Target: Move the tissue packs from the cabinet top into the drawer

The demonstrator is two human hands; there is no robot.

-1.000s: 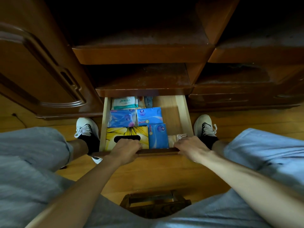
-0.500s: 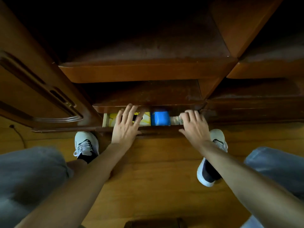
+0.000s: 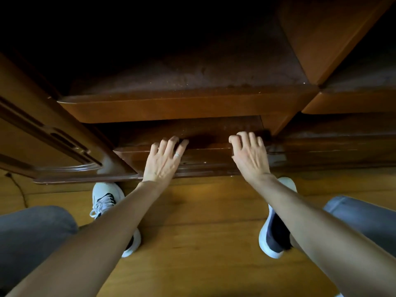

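The dark wooden drawer (image 3: 205,159) sits pushed flush into the cabinet, so the tissue packs inside are hidden. My left hand (image 3: 164,159) presses flat on the drawer front, fingers spread and reaching over its top edge. My right hand (image 3: 249,155) presses the same front further right, its fingers bent slightly over the top edge. Neither hand holds anything. The cabinet top (image 3: 192,82) above is dark and shows no packs.
An open cabinet door (image 3: 49,133) juts out at the left. A second cabinet section (image 3: 347,101) stands at the right. My white shoes (image 3: 105,198) and grey trouser legs rest on the wooden floor (image 3: 199,232). A thin cable (image 3: 18,189) lies at the far left.
The drawer went from fully pulled out, to a narrow gap, to flush with the cabinet. Both hands pushed it in, and the yellow and blue packs vanished from sight.
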